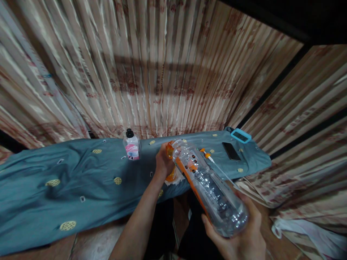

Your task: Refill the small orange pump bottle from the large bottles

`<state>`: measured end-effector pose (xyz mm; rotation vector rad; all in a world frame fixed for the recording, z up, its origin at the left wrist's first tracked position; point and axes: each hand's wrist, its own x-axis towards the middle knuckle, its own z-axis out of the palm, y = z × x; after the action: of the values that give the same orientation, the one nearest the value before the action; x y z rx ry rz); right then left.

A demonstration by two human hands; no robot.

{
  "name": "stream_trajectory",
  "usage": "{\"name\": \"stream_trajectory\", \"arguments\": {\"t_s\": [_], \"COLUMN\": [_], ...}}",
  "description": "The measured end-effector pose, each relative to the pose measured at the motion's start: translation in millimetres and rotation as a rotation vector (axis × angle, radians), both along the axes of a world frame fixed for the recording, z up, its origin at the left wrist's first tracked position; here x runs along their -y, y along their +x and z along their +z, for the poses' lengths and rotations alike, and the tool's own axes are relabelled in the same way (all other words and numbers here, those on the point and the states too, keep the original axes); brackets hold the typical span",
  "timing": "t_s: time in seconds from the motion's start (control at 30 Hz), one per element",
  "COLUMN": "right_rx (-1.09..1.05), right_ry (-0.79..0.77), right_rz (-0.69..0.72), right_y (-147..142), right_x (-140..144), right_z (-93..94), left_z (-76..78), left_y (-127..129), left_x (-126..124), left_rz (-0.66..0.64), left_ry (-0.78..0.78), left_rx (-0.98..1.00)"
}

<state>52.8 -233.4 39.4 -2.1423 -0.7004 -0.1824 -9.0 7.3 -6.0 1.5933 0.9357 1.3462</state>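
My right hand (241, 234) grips the base of a clear plastic bottle (211, 187) with an orange strap, tilted so its neck points away from me. My left hand (163, 162) is closed around the bottle's neck end, on an orange cap or lid piece (170, 150), with a crumpled cloth or tissue (175, 177) under it. The bottle hangs above the front edge of a table covered in teal cloth (67, 187).
On the teal cloth stand a small clear bottle with a black cap and pink label (132, 146), a thin straw-like tube with an orange tip (208, 157), a black phone (231, 151) and a blue-framed device (240, 135). Striped curtains hang behind.
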Motion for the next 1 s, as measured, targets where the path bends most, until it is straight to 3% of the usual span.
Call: {"name": "stream_trajectory", "arguments": {"t_s": [0.27,0.6,1.0], "right_rx": [0.021,-0.009,-0.037], "right_ry": [0.014,-0.003,0.002], "right_rz": [0.03,-0.005,-0.023], "right_y": [3.2,0.3,0.4], "right_x": [1.2,-0.2,-0.9], "right_z": [-6.9,-1.4,-1.7], "left_z": [4.4,8.0,5.3], "left_y": [0.6,-0.1,-0.4], "left_x": [2.2,4.5,2.9], "left_rz": [-0.003,-0.007,0.003], "left_ry": [-0.029,-0.031,-0.03], "left_rx": [0.007,0.073,0.0]}}
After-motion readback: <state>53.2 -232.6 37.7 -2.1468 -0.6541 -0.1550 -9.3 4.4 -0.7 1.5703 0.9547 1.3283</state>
